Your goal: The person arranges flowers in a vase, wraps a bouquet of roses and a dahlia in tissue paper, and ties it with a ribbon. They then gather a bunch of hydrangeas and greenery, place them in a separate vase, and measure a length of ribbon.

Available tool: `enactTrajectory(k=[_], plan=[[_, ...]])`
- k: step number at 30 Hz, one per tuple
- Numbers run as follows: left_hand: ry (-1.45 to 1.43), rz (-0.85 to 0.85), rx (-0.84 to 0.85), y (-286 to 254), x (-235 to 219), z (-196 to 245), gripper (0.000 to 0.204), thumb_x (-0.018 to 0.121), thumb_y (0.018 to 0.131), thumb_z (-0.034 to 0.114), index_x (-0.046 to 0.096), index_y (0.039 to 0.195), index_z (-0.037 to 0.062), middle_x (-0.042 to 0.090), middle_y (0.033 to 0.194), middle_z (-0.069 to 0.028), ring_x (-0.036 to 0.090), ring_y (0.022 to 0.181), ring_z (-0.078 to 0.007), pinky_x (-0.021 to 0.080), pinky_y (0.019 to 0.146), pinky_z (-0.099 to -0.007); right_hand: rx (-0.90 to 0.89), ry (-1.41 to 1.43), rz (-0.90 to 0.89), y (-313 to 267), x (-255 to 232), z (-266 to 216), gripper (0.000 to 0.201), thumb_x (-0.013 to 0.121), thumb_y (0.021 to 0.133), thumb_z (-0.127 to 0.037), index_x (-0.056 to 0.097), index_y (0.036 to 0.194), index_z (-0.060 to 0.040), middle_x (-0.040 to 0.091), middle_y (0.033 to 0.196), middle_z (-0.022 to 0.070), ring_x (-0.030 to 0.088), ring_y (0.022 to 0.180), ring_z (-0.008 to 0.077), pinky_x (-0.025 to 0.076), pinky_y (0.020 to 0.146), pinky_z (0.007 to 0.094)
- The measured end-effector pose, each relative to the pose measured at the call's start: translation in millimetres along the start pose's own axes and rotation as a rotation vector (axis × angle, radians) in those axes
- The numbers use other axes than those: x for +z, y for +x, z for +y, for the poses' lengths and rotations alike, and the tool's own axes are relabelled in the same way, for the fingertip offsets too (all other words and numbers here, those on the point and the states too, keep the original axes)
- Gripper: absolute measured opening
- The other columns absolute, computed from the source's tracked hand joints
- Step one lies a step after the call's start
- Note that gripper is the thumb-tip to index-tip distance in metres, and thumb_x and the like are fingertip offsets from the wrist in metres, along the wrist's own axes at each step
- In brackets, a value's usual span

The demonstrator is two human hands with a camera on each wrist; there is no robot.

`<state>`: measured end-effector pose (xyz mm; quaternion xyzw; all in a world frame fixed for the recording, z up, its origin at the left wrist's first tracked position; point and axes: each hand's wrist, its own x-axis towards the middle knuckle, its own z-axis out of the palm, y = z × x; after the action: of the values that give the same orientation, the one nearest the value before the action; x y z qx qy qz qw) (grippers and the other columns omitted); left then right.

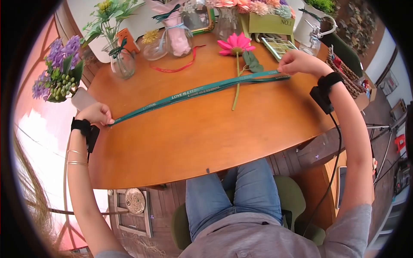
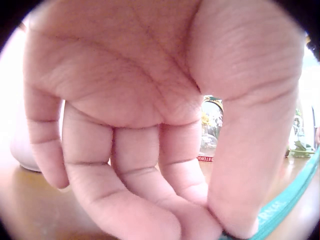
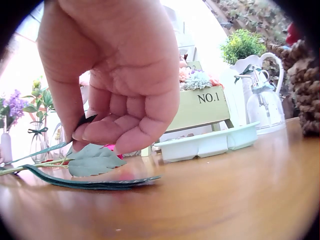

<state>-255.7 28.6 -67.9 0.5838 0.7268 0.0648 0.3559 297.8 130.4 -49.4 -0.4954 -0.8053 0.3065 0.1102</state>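
A long teal ribbon (image 1: 187,93) printed "LOVE IS ETERNAL" stretches across the wooden table in several lengths. My left hand (image 1: 95,113) pinches its left end between thumb and fingertips. At the far end, my right hand (image 1: 303,63) pinches one length near its tip. Other ribbon ends (image 3: 100,184) hang loose below that hand, close over the tabletop in the right wrist view. Beneath the ribbon lies a pink flower (image 1: 235,44) with a green stem (image 1: 235,98); its leaf (image 3: 94,160) is just below my right fingertips.
A red ribbon (image 1: 178,69) curls on the table (image 1: 193,142) behind the teal one. Glass vases (image 1: 122,64), a pink-filled jar (image 1: 177,41), a green "NO.1" box (image 1: 271,23) and a spray bottle (image 1: 310,43) line the back. A pale tray (image 3: 210,144) stands beyond my right hand.
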Motion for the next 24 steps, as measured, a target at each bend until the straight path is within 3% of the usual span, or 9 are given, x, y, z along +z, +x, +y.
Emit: enactTrajectory(k=[13,16,24], plan=[[0.075,0.011,-0.137,0.2,-2.5,7.2,0.02,0.073,0.065,0.013,0.057,0.063,0.0019,0.055,0.058,-0.0029,0.051,0.051,-0.0099,0.042,0.047,-0.0213,0.114,-0.182,0.037,12.7,10.0,7.8,0.019,0.061,0.073,-0.019,0.061,0.072,0.0005,0.053,0.058,0.0008,0.049,0.052,0.008,0.04,0.049,0.0219],[0.117,0.029,-0.151,1.3,-2.3,7.9,0.022,0.074,0.064,0.014,0.057,0.062,0.0012,0.055,0.057,-0.0031,0.051,0.049,-0.0098,0.042,0.046,-0.0209,0.15,-0.18,-0.001,15.8,4.5,15.6,0.025,0.065,0.069,-0.028,0.059,0.069,-0.0033,0.056,0.064,0.002,0.052,0.06,0.0106,0.044,0.054,0.0236],[0.26,0.053,-0.122,-2.7,0.8,17.8,0.02,0.072,0.065,0.013,0.058,0.06,0.0004,0.056,0.056,-0.0042,0.053,0.051,-0.0108,0.043,0.047,-0.0225,0.253,-0.21,-0.011,14.1,1.5,16.7,0.028,0.067,0.066,-0.03,0.059,0.069,-0.0036,0.056,0.065,0.0026,0.053,0.06,0.0113,0.044,0.054,0.0232]])
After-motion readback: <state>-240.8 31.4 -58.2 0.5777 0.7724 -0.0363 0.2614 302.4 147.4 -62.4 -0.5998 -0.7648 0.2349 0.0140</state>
